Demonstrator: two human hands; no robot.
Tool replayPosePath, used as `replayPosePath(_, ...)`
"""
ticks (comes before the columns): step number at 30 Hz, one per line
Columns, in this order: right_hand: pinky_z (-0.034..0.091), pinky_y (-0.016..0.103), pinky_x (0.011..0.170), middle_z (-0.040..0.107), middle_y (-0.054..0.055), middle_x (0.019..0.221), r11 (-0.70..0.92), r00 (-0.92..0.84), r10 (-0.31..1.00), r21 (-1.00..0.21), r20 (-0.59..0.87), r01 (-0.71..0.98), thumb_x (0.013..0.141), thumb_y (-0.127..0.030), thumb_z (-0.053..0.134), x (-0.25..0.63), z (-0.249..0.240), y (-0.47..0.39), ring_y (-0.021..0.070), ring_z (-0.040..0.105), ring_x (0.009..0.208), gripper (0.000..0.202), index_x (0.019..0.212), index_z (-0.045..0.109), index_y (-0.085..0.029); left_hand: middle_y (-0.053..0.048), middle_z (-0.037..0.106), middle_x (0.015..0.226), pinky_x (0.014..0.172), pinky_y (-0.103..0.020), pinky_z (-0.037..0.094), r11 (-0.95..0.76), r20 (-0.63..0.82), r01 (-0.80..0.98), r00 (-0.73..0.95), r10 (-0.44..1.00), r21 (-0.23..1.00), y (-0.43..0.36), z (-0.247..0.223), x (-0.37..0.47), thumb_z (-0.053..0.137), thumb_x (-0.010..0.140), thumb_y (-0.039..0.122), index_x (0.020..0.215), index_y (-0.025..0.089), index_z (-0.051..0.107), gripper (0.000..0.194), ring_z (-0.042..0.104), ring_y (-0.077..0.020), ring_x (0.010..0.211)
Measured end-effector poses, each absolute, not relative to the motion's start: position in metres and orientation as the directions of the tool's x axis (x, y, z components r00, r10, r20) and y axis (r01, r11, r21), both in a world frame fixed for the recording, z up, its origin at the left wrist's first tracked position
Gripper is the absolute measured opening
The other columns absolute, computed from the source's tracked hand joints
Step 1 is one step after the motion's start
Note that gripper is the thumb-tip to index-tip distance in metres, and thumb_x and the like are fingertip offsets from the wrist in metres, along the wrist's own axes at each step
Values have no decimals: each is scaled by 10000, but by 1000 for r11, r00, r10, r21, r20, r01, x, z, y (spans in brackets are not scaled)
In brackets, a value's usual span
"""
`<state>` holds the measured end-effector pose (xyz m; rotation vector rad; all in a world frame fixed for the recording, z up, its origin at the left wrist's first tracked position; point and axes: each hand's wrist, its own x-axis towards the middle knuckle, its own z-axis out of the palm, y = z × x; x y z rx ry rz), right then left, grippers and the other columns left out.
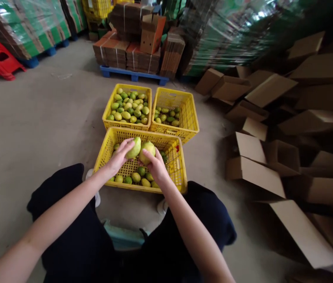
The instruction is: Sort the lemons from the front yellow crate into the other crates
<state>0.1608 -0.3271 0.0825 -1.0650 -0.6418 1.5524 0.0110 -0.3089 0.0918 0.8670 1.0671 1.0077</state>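
Both hands are over the front crate point(178, 169), a yellow lattice one on the concrete floor point(51, 145) between the person's feet. The left hand point(119, 154) has its grip closed round a greenish lemon point(136, 147); the right hand point(157, 167) is clamped on a yellower lemon point(149, 146), thumb across its face. The two fruits are side by side above the crate's middle — too close to tell whether they touch.

The work looks partway along. Below the hands, loose lemons point(136, 177) line the crate's near edge, a few more show by its right side and far left corner, and much of the bottom is bare. Beyond its far edge, the back-left crate point(133, 86) is well filled, with fruit out to every edge, while the back-right crate point(184, 104) has only a low cluster toward its left edge. So what is left, I judge, is the held pair plus the loose lemons — the hands hide some of these.
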Motion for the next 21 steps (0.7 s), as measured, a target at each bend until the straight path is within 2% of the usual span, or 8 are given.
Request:
replayPosePath(3,399,218,400,585,-75,653,-324,-46,939,-832,-341,-451,728,-490,755,160,80,-329,114,525,505,349,872,569,-233,-41,684,995,823,-309,530,128,-129,34,32,991,991,-317,87,18,814,682,450,1006,208,634,442,644,-227,977)
replayPosePath(5,403,226,413,601,-63,645,-352,-87,931,-813,-353,-465,748,-492,739,163,79,-329,129,561,520,328,862,581,-228,-48,683,947,911,-331,504,62,-63,102,11,998,993,-318,83,20,770,718,464,881,190,663,336,638,-237,997)
replayPosePath(8,528,263,596,681,-25,760,-302,-20,932,-744,-362,-597,762,-436,745,169,77,-326,182,677,746,276,885,632,-217,-70,713,932,949,-346,502,224,-223,-93,27,974,970,-312,78,23,629,831,471,826,171,690,307,653,-248,1023)
replayPosePath(10,571,292,742,707,-23,825,-224,64,931,-698,-360,-680,775,-422,747,173,76,-325,198,694,870,243,882,647,-228,-70,734,976,912,-330,531,341,-348,-310,35,937,887,-308,79,26,574,871,392,911,168,699,259,669,-233,1018)
replayPosePath(12,583,318,781,722,-26,839,-197,76,933,-672,-353,-714,805,-425,733,177,75,-324,201,698,878,216,880,647,-242,-64,745,994,826,-307,566,391,-421,-486,52,905,781,-304,85,28,542,878,295,1000,169,694,233,691,-206,944)
replayPosePath(16,572,311,617,762,15,849,-295,-61,926,-612,-373,-734,845,-441,695,184,80,-326,207,702,763,224,892,661,-225,-71,724,805,568,-252,559,504,-509,-643,199,838,577,-307,104,24,439,920,265,1022,115,698,316,666,-155,626)
replayPosePath(19,484,275,445,758,60,797,-425,-245,893,-532,-377,-733,847,-537,661,185,86,-329,232,714,708,357,896,679,-183,-55,661,678,489,-225,531,571,-522,-666,306,796,481,-311,111,17,433,944,371,1009,97,706,392,628,-137,529)
replayPosePath(21,426,254,386,741,54,745,-453,-273,879,-506,-391,-734,839,-536,664,184,89,-332,226,706,656,363,878,676,-175,-37,650,671,471,-193,511,620,-510,-623,379,772,476,-312,113,13,510,916,384,1004,118,711,346,615,-110,506)
